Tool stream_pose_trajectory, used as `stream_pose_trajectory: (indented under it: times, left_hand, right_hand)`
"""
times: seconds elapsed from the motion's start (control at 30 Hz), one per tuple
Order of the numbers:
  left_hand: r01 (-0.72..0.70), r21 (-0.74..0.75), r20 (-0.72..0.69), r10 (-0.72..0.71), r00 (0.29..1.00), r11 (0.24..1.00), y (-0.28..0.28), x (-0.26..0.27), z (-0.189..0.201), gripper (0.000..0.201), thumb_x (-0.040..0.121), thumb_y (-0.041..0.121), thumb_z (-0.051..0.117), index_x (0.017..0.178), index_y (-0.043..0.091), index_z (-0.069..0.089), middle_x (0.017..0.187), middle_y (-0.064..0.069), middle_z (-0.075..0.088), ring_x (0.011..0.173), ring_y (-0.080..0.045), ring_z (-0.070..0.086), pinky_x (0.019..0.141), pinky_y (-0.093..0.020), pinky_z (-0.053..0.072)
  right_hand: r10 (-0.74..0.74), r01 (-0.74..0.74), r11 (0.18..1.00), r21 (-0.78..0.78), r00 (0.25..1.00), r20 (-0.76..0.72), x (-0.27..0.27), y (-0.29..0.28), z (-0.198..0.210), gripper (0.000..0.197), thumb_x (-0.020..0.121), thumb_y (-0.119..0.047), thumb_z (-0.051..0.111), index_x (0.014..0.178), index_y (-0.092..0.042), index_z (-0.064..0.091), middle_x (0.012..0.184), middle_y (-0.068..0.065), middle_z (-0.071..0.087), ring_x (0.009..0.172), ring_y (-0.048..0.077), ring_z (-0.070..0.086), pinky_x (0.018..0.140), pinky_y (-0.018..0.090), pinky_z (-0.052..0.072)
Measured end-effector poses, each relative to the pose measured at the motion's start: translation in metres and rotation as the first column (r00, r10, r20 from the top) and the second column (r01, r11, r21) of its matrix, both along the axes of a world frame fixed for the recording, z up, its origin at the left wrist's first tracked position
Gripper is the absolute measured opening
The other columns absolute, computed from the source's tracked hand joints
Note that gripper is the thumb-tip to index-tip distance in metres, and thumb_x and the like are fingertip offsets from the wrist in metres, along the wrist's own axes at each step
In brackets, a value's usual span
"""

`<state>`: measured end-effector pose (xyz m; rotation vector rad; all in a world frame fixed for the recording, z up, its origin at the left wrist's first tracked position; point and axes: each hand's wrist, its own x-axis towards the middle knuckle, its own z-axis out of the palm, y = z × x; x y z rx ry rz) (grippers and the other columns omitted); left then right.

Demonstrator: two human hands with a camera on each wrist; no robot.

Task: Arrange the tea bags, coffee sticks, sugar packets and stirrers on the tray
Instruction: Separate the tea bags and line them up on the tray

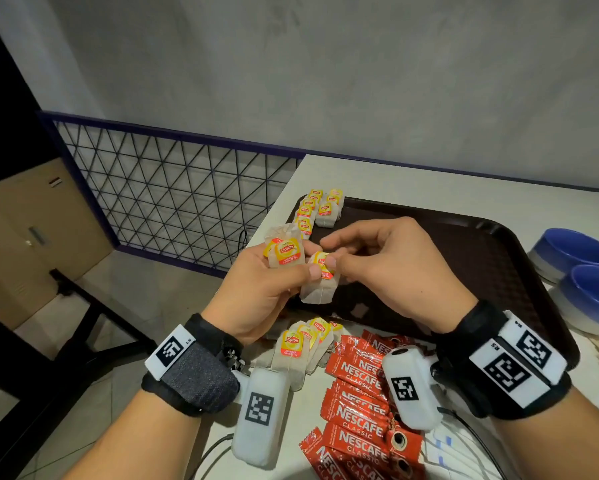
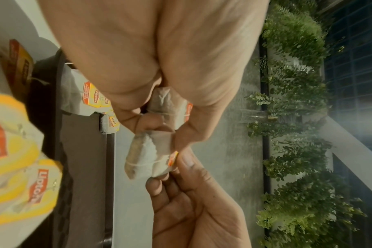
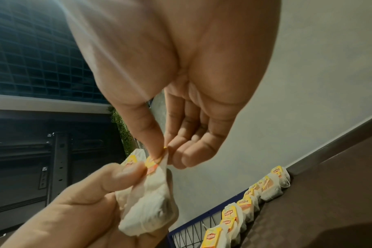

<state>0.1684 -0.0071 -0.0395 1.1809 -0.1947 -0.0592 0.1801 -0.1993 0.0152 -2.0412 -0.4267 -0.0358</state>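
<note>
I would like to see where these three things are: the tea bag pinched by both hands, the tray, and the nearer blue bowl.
tea bag (image 1: 320, 287): head view, on its paper pouch.
tray (image 1: 471, 258): head view, on its bare dark floor.
nearer blue bowl (image 1: 592, 296): head view, on its inner wall.

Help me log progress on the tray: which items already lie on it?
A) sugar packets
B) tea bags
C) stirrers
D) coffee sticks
B: a row of tea bags lies along the far left edge of the tray, while the coffee sticks are on the table beside it and nothing else shows on the tray.
</note>
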Motion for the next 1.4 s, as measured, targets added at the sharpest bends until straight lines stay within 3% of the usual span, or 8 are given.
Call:
stream_pose_trajectory:
  times: [0.23, 0.43, 0.67, 0.9, 1.03, 1.23, 1.33, 1.4]
  left_hand:
    - [-0.036, 0.029, 0.001, 0.036, 0.999, 0.999, 0.002, 0.001, 0.001, 0.018, 0.077, 0.001, 0.081, 0.091, 0.014, 0.078, 0.094, -0.015, 0.073, 0.087, -0.025, 0.071, 0.071, -0.028, 0.057]
    - [0.076, 0.121, -0.073, -0.067, 0.995, 0.99, 0.0, -0.002, -0.001, 0.04, 0.076, -0.002, 0.08, 0.115, -0.006, 0.072, 0.119, -0.024, 0.072, 0.118, -0.038, 0.067, 0.109, -0.048, 0.05]
    - [0.022, 0.133, -0.087, -0.01, 0.996, 0.991, 0.001, -0.001, 0.001, 0.047, 0.074, 0.0, 0.078, 0.119, -0.009, 0.068, 0.122, -0.024, 0.071, 0.121, -0.039, 0.065, 0.111, -0.047, 0.047]
    - [-0.104, 0.145, -0.151, 0.126, 0.98, 0.984, 0.004, 0.003, 0.003, 0.019, 0.088, -0.005, 0.07, 0.104, 0.004, 0.074, 0.092, -0.008, 0.073, 0.087, -0.022, 0.065, 0.079, -0.031, 0.052]
    - [-0.214, -0.028, -0.28, 0.198, 0.94, 0.976, 0.007, 0.008, 0.006, 0.01, 0.093, -0.011, 0.055, 0.099, -0.007, 0.062, 0.074, -0.013, 0.059, 0.066, -0.019, 0.053, 0.057, -0.023, 0.043]
    - [-0.248, -0.105, -0.319, 0.204, 0.925, 0.963, 0.008, 0.009, 0.006, 0.032, 0.085, -0.021, 0.031, 0.105, -0.01, 0.052, 0.095, -0.022, 0.06, 0.066, -0.024, 0.066, 0.076, -0.036, 0.047]
    - [-0.254, -0.103, -0.333, 0.207, 0.92, 0.962, 0.008, 0.011, 0.004, 0.042, 0.082, -0.023, 0.026, 0.113, -0.013, 0.052, 0.097, -0.024, 0.063, 0.076, -0.03, 0.073, 0.098, -0.043, 0.051]
    - [-0.255, -0.106, -0.335, 0.206, 0.919, 0.961, 0.007, 0.011, 0.003, 0.046, 0.081, -0.024, 0.025, 0.119, -0.016, 0.05, 0.097, -0.024, 0.063, 0.076, -0.031, 0.073, 0.104, -0.046, 0.048]
  right_hand:
    - [0.003, -0.003, 0.999, -0.039, 1.0, -0.004, -0.004, 0.0, 0.004, 0.003, 0.089, -0.027, 0.079, 0.09, -0.028, 0.082, 0.085, -0.01, 0.078, 0.082, 0.009, 0.074, 0.084, 0.039, 0.062]
    - [0.013, 0.005, 0.984, 0.179, 0.995, -0.1, -0.006, -0.003, 0.013, 0.004, 0.091, -0.013, 0.077, 0.093, -0.011, 0.08, 0.087, 0.007, 0.08, 0.079, 0.026, 0.078, 0.076, 0.045, 0.065]
    - [0.027, -0.009, 0.993, 0.121, 0.989, -0.145, 0.004, 0.001, 0.026, 0.007, 0.088, -0.011, 0.079, 0.094, -0.006, 0.079, 0.088, 0.01, 0.079, 0.076, 0.028, 0.078, 0.068, 0.035, 0.065]
    - [-0.029, 0.035, 0.998, 0.05, 0.992, -0.124, 0.035, 0.006, 0.029, 0.005, 0.089, -0.008, 0.078, 0.094, -0.006, 0.079, 0.091, 0.009, 0.079, 0.077, 0.024, 0.078, 0.066, 0.029, 0.064]
    - [-0.111, 0.106, 0.993, -0.044, 0.988, -0.112, 0.071, 0.006, 0.021, 0.003, 0.091, -0.01, 0.077, 0.093, -0.007, 0.077, 0.092, 0.01, 0.078, 0.073, 0.017, 0.077, 0.062, 0.024, 0.062]
    - [-0.156, 0.127, 0.979, -0.16, 0.97, -0.184, 0.126, 0.01, -0.009, 0.007, 0.092, -0.008, 0.076, 0.095, -0.002, 0.073, 0.075, 0.011, 0.075, 0.076, 0.035, 0.077, 0.081, 0.052, 0.064]
    - [-0.123, 0.087, 0.987, -0.136, 0.952, -0.281, 0.14, 0.017, -0.016, 0.005, 0.093, -0.005, 0.074, 0.096, -0.002, 0.071, 0.054, -0.001, 0.067, 0.065, 0.028, 0.072, 0.083, 0.051, 0.064]
    - [-0.108, 0.072, 0.99, -0.123, 0.941, -0.321, 0.148, 0.022, -0.017, 0.003, 0.094, -0.005, 0.074, 0.094, -0.004, 0.071, 0.071, 0.01, 0.073, 0.066, 0.029, 0.072, 0.082, 0.051, 0.064]
